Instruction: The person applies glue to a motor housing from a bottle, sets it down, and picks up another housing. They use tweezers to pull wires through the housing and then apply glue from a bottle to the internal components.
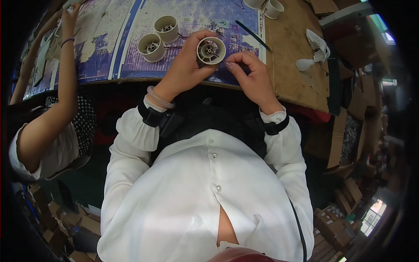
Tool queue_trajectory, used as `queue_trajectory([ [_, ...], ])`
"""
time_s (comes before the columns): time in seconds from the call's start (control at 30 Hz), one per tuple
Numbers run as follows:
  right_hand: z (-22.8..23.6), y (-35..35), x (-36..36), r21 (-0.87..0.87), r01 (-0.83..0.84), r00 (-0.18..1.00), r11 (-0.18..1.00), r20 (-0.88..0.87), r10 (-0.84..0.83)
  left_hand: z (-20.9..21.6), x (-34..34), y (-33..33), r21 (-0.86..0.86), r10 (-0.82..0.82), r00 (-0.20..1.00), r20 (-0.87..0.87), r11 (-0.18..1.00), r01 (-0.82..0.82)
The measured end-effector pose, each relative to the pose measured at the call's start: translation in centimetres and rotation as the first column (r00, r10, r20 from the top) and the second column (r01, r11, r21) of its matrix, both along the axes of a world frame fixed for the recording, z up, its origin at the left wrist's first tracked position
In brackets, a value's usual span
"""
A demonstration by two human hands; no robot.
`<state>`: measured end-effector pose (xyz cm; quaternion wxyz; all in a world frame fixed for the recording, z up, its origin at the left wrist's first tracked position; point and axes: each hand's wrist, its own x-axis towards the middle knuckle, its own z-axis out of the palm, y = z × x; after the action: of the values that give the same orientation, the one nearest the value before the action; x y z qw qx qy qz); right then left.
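My left hand [187, 61] is wrapped round a cream, cup-shaped fan housing [210, 51], its open end turned up. Spokes and a small motor hub show inside the ring. Close by the housing's right side, my right hand [252, 73] has thumb and forefinger pinched together; whatever is between them is too small to make out. Two similar housings, a farther one [166, 29] and a nearer one [151, 47], stand on the table to the left, with motors inside and thin dark wires trailing right.
A worn blue-and-white sheet [98, 61] covers the table, with brown cardboard [297, 74] at its right. A dark green strip [254, 36] lies beyond my right hand. Another housing [274, 8] stands at the far edge. White crumpled material [321, 48] lies right. A co-worker's arm [65, 87] reaches in at left.
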<state>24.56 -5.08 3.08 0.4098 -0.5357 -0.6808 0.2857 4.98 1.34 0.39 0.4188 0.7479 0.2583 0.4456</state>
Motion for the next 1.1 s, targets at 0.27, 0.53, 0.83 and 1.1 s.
queue_trajectory([
  [0.27, -0.1, 0.2, 0.4, -0.239, -0.087, 0.974, 0.967, -0.226, 0.032, 0.0, -0.3, 0.0, -0.055, -0.066, 0.998, 0.005, 0.996, 0.066],
  [0.53, -0.4, 1.2, -0.2, 0.274, -0.047, 0.978, 0.961, 0.208, -0.012, -0.3, -0.6, 0.2, -0.150, -0.123, 0.982, 0.144, 0.978, 0.145],
  [0.83, -0.4, 1.2, 0.5, 0.351, -0.118, 0.933, 0.929, 0.359, -0.017, -0.2, -0.6, 0.2, -0.081, -0.101, 0.990, 0.098, 0.991, 0.110],
  [1.1, -0.6, -0.5, 0.0, -0.284, 0.001, 0.982, 0.959, -0.181, -0.054, -0.2, -0.7, 0.0, -0.066, -0.054, 0.997, 0.058, 0.996, 0.058],
])
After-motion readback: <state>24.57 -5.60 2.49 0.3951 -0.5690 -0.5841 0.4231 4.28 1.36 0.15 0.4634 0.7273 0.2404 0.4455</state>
